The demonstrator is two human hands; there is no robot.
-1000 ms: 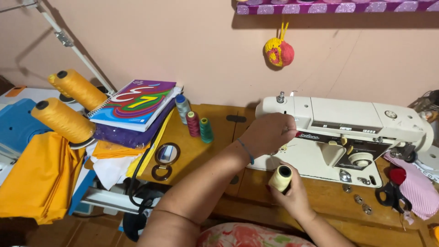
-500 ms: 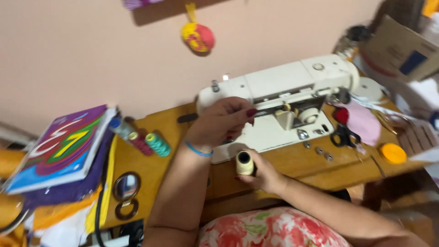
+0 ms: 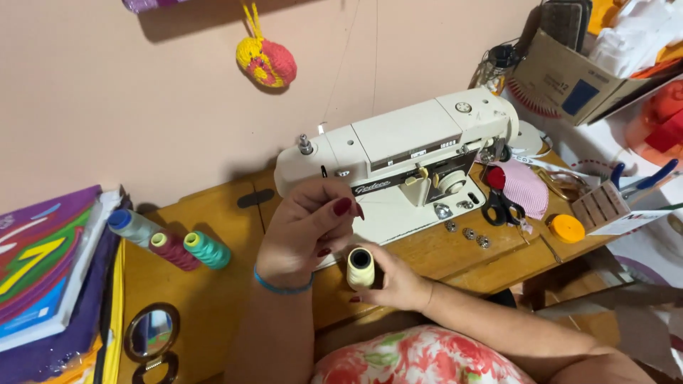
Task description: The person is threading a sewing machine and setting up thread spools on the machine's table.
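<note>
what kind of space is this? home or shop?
Likely a home sewing corner, though a small workshop can't be ruled out. A white sewing machine sits on a wooden table, thread cones lie beside it, and the right hand holds a cream thread spool.

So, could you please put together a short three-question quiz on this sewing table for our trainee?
1. True or false: the right hand holds a cream thread spool.
2. Which three colours are the spools lying to the left of the sewing machine? A) blue, maroon, teal B) black, white, orange C) all yellow
3. What lies at the right end of the machine's base, next to the pink cloth?

Key
1. True.
2. A: blue spool, maroon spool, teal spool.
3. Black-handled scissors.
</note>
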